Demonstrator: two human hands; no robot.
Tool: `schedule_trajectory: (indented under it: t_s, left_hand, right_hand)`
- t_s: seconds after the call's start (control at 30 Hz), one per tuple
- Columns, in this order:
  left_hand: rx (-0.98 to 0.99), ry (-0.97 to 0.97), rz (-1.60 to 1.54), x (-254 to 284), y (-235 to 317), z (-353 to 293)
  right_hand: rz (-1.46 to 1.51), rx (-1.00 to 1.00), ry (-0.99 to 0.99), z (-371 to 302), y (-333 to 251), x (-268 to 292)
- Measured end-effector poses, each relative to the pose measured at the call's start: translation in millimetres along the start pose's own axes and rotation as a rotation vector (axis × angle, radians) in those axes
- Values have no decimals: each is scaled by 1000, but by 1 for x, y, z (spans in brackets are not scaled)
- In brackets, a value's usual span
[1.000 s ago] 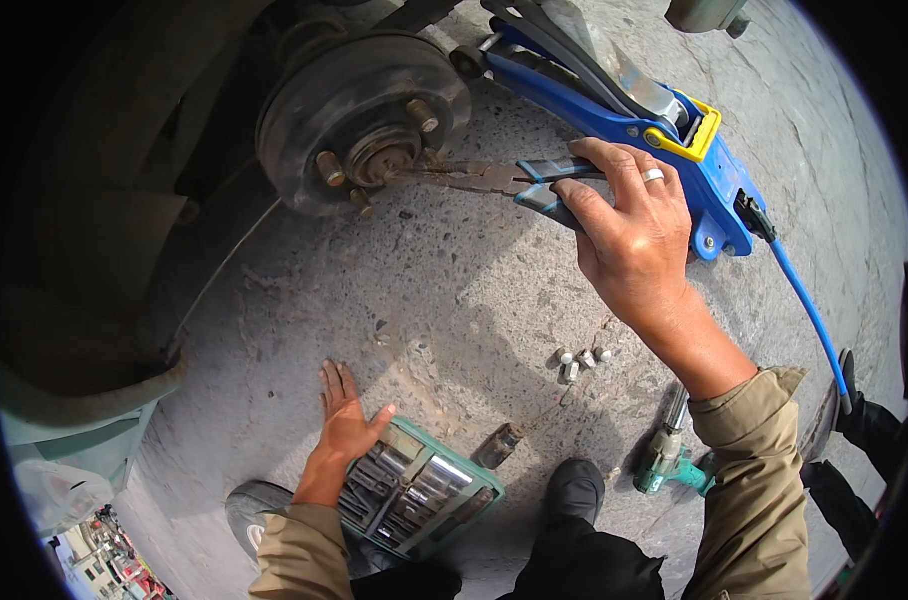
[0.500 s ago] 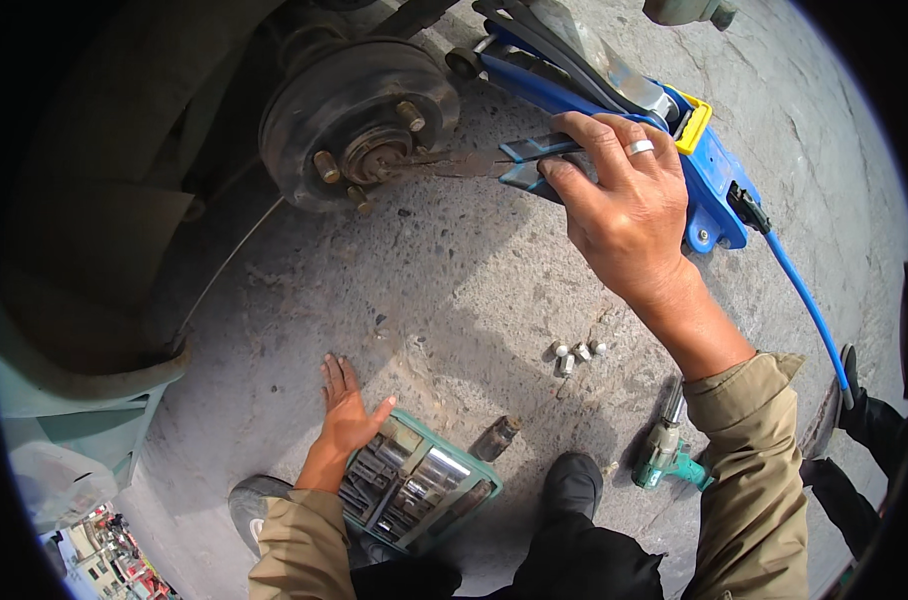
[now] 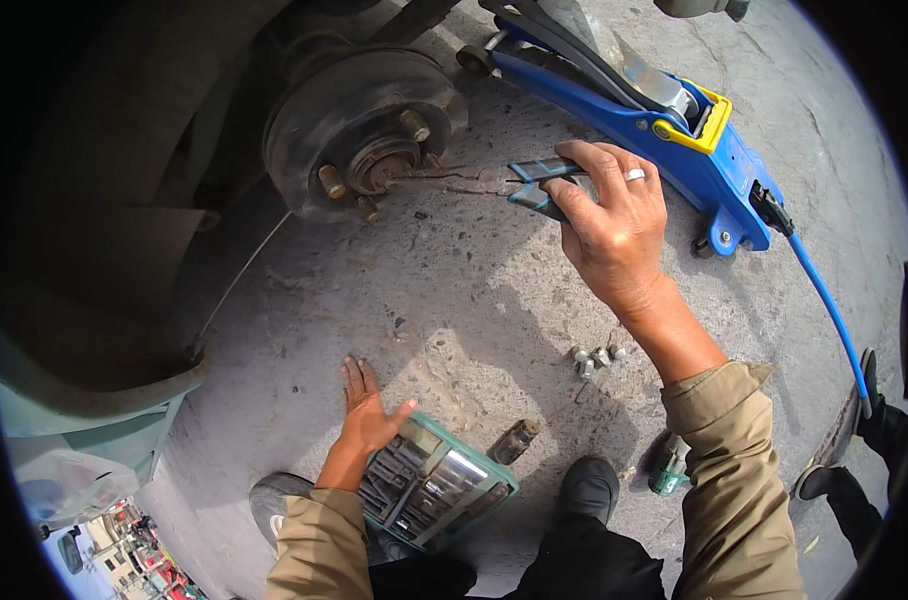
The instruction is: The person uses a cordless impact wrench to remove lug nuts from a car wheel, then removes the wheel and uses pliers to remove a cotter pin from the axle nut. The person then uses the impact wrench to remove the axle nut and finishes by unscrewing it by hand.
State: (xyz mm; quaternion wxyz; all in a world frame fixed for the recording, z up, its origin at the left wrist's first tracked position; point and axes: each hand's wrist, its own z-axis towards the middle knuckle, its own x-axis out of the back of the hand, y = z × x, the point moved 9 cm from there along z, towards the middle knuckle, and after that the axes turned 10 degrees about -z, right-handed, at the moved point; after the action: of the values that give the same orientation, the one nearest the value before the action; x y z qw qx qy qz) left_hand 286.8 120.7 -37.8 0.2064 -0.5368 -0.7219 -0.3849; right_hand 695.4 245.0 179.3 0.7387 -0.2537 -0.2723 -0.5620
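Note:
My right hand (image 3: 619,230) is closed around the blue-and-black handles of long-nosed pliers (image 3: 469,180). Their rusty jaws reach left to the centre of a wheel hub (image 3: 382,172), on a worn round brake drum (image 3: 309,125) with several studs sticking out. Whether the tips grip anything there is too small to tell. Lower down, my left hand (image 3: 371,418) holds nothing; its fingers stretch flat toward the ground. Its thumb side lies against the corner of a green socket case (image 3: 471,450) filled with metal sockets.
A blue floor jack (image 3: 664,145) stands at the upper right. Several lug nuts (image 3: 587,366) lie on the concrete, with a dark socket (image 3: 515,441) beside the case. My right sleeve partly covers a green power tool (image 3: 667,475). Another person's leg (image 3: 842,500) shows at the right.
The view has shifted a little, so the surroundings sit farther right. My right hand and the pliers have turned slightly and moved a bit closer to the hub. My left hand stays by the case.

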Motion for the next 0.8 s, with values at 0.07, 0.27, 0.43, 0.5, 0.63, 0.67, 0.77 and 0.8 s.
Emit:
schedule_trajectory:
  t_s: [0.07, 0.27, 0.43, 0.5, 0.63, 0.67, 0.77, 0.8]
  left_hand:
    - [13, 7, -2, 2, -3, -2]
    - [62, 6, 2, 3, -1, -5]
    - [78, 5, 16, 4, 4, -2]
    - [116, -7, 49, 8, -1, -5]
    - [128, -13, 35, 13, 4, -6]
    - [137, -36, 26, 10, 10, -3]
    - [157, -73, 44, 16, 5, -8]
    - [153, -53, 47, 15, 1, -7]
  right_hand:
    - [8, 28, -84, 8, -4, 13]
    - [388, -97, -518, 0, -13, 8]
    - [154, -141, -470, 9, -56, 50]
    - [129, -199, -496, 13, -73, 57]
    - [20, -268, -613, 35, -96, 75]
    - [-50, -239, -657, 39, -100, 79]
    - [-226, -151, -784, 62, -115, 78]
    - [-297, -133, -829, 73, -121, 78]
